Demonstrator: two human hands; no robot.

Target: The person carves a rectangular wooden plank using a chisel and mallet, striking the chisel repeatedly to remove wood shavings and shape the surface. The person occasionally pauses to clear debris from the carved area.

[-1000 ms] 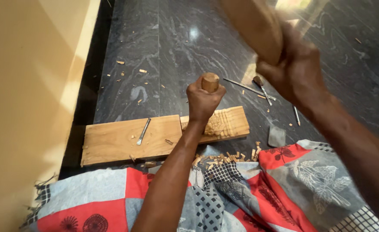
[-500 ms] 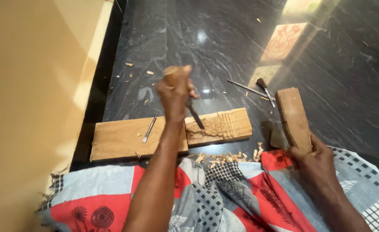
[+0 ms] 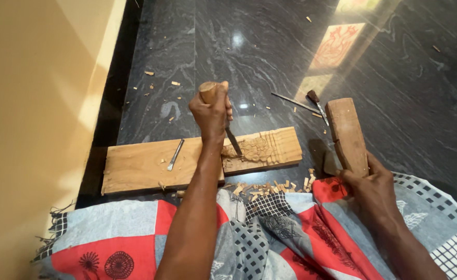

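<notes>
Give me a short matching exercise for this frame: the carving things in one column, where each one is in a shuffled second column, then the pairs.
Things:
1. chisel with wooden handle
2. wooden mallet
3. small metal tool
4. wood chips

Places:
A. lying loose on the plank's plain part
B. gripped in the left hand, blade on the carved area
C. scattered at the plank's near edge, beside the patterned cloth
D. held in the right hand, low over the floor

Pairs: 1-B, 2-D, 3-A, 4-C

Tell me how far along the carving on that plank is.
Done: a patch of relief is cut into the plank near its right end, with chips along its near edge. In hand: left hand sets a chisel on the carving; right hand holds a wooden mallet low. Left: the plank's left part is uncarved.
</notes>
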